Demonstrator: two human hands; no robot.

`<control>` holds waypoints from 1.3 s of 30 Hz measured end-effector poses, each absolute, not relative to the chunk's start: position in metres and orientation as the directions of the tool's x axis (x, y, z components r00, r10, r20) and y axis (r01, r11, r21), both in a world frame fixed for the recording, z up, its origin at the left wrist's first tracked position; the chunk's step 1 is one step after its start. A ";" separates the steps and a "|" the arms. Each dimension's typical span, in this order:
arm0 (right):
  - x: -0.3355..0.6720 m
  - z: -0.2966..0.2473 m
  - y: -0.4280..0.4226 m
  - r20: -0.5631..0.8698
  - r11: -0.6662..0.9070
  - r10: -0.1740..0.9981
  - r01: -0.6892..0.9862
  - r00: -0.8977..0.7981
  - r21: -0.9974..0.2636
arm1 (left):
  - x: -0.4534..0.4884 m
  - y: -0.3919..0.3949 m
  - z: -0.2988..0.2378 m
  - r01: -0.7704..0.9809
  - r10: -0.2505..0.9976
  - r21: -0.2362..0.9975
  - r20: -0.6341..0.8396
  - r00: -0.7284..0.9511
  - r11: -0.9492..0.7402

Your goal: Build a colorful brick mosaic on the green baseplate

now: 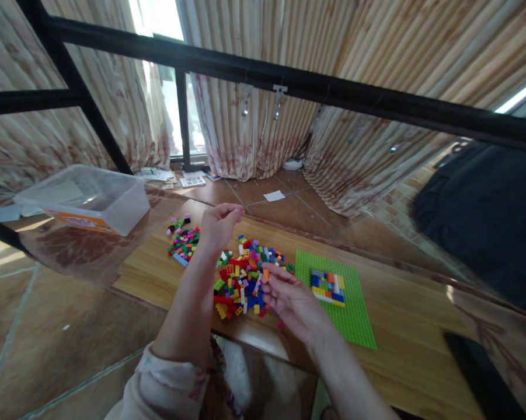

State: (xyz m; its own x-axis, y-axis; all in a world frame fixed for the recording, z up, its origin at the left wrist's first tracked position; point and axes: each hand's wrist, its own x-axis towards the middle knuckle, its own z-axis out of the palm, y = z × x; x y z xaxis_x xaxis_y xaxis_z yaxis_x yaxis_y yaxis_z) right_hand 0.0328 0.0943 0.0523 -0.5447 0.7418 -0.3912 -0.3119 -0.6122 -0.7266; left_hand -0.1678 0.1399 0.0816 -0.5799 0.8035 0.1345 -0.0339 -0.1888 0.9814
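Observation:
Over the loose toy bricks (245,291), my right hand (295,297) pinches a small orange toy brick (266,275) between thumb and fingertips. My left hand (221,226) is raised above the far edge of the pile, fingers closed together; whatever they may hold is too small to make out. Just right of my right hand lies a green baseplate (354,315). A compact block of multicoloured bricks (328,287) is built on it, with white, yellow and blue along its near side. Part of the pile is hidden behind my left forearm.
The bricks and baseplate rest on a low wooden table (403,326). A clear plastic bin (126,204) stands at the left. Black metal bars (254,73) cross in front of the curtains (263,134). A dark flat object (481,367) lies at the right end.

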 end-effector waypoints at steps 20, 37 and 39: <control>0.060 0.013 0.109 0.105 0.224 0.958 0.473 -0.265 -0.852 | -0.164 0.150 0.069 0.148 0.828 0.980 0.193 -0.526 -0.135; 0.035 0.006 0.198 0.147 0.383 0.924 0.854 -0.354 -0.352 | -0.171 0.145 0.071 0.175 0.808 0.974 0.217 -0.548 -0.143; 0.032 0.004 0.200 0.105 0.360 0.932 0.855 -0.347 -0.374 | -0.172 0.145 0.071 0.176 0.805 0.974 0.216 -0.552 -0.141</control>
State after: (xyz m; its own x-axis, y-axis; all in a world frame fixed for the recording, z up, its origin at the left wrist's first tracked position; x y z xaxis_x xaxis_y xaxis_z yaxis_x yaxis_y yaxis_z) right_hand 0.0321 0.2003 0.0038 -0.3469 0.9320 0.1047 0.8547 0.3601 -0.3740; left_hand -0.1717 0.1447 0.0714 -0.5522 0.8052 0.2163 0.1757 -0.1413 0.9743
